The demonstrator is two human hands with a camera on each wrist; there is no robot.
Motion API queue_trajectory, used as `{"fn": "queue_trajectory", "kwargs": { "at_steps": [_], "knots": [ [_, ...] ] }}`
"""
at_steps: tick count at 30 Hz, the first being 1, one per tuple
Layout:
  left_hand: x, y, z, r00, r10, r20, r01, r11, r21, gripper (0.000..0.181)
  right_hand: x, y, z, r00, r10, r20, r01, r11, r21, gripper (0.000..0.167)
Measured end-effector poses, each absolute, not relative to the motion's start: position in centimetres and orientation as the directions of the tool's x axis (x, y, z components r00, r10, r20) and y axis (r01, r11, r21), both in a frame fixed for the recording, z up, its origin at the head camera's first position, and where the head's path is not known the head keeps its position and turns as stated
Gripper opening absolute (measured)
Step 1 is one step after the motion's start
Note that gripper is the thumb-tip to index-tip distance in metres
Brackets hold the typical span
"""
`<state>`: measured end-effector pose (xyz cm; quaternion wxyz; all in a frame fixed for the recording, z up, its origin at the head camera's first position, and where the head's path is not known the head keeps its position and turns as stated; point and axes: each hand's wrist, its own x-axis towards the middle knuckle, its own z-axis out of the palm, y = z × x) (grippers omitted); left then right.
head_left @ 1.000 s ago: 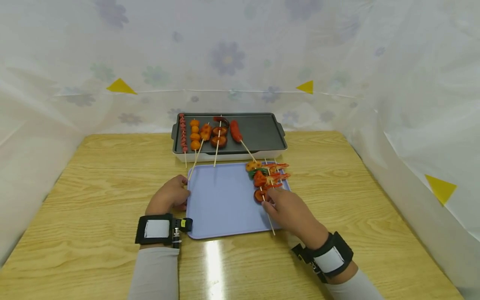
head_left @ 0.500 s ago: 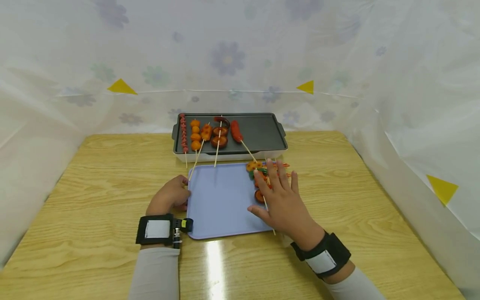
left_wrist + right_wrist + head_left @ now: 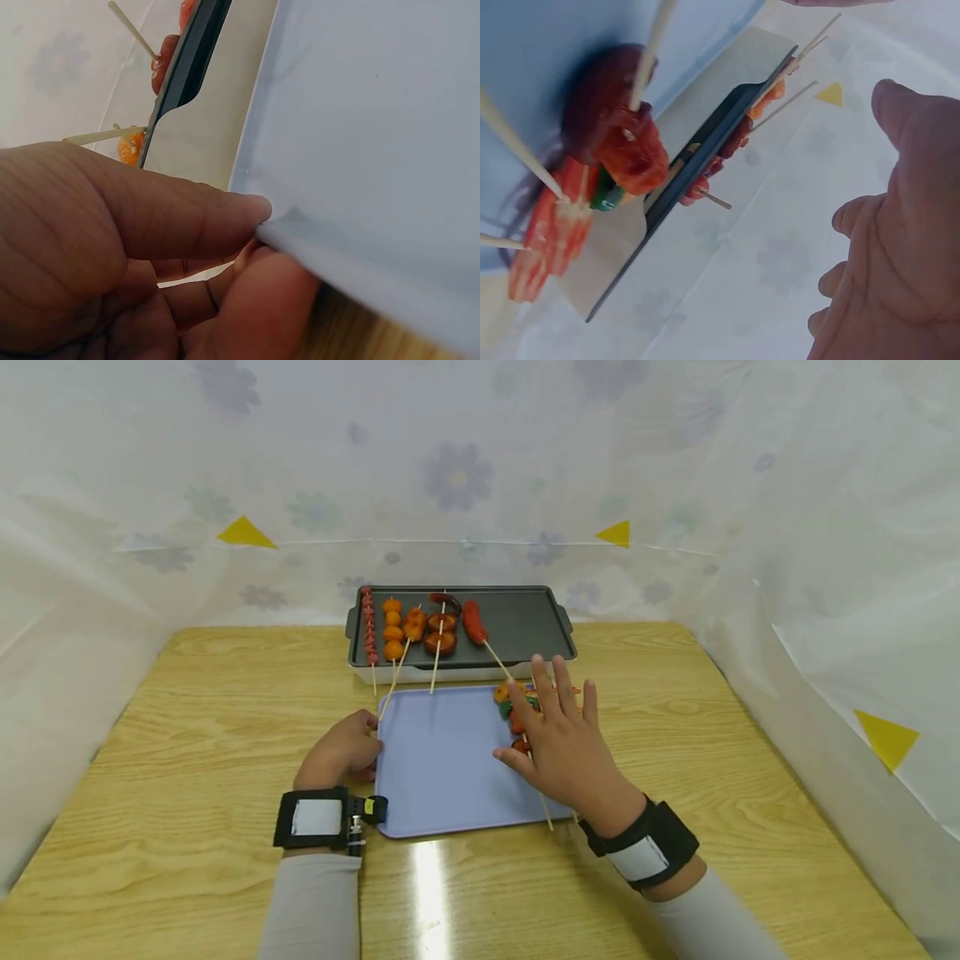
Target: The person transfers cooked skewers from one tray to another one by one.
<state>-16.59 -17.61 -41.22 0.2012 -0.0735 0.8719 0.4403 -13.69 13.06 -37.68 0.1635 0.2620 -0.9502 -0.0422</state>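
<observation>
I see the left hand pinching the edge of the lilac-blue tray. The right hand, fingers spread wide over the tray's right side, partly blocks my head view of the mixed skewer and prawn skewers there. Just behind sits the griddle; sticks from the sausage skewer and others jut tableward.

The tray was pale lavender-blue, the prawns red streaked with cream, the sausage red, the balls orange. The griddle was black with an off-white base. The table showed yellow wood grain; the white backdrop bore mauve and green flowers.
</observation>
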Motion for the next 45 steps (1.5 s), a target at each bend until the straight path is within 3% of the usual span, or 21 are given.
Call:
{"fn": "queue_trajectory", "kwargs": {
  "at_steps": [7,14,18,24,29,35,39,45],
  "knots": [
    [-16.7,-17.7,-41.2,-0.906,0.04,-0.421,-0.315,0.6,0.736,0.039,-15.2,12.2,-36.3,-0.81,-0.522,0.267,-0.492,0.853,0.177,0.087],
    [-16.7,-17.7,-41.1,-0.905,0.045,-0.423,-0.309,0.614,0.727,0.04,-18.1,11.7,-36.0,-0.848,-0.485,0.215,-0.476,0.874,0.098,0.086],
    [-16.7,-17.6,-41.1,-0.905,0.042,-0.424,-0.316,0.603,0.733,0.04,-19.9,11.4,-36.1,-0.839,-0.484,0.247,-0.479,0.874,0.083,0.081],
    [-16.7,-17.5,-41.0,-0.904,0.033,-0.427,-0.325,0.594,0.735,0.041,-22.1,10.6,-36.2,-0.832,-0.487,0.267,-0.482,0.872,0.088,0.063],
    [-16.7,-17.4,-40.8,-0.905,0.038,-0.423,-0.32,0.592,0.74,0.041,-23.5,10.1,-36.4,-0.856,-0.45,0.254,-0.464,0.886,0.006,0.037],
    [-16.8,-17.5,-41.1,-0.907,0.039,-0.419,-0.314,0.6,0.736,0.04,-25.2,9.5,-36.3,-0.931,-0.345,0.121,-0.364,0.91,-0.197,0.043],
    [-16.7,-17.6,-41.3,-0.908,0.04,-0.418,-0.313,0.599,0.737,0.039,-26.2,9.2,-36.2,-0.938,-0.339,0.078,-0.347,0.891,-0.292,0.047],
    [-16.7,-17.7,-41.4,-0.91,0.039,-0.413,-0.311,0.595,0.741,0.039,-26.9,9.1,-36.0,-0.934,-0.357,0.029,-0.341,0.864,-0.37,0.028]
  ]
}}
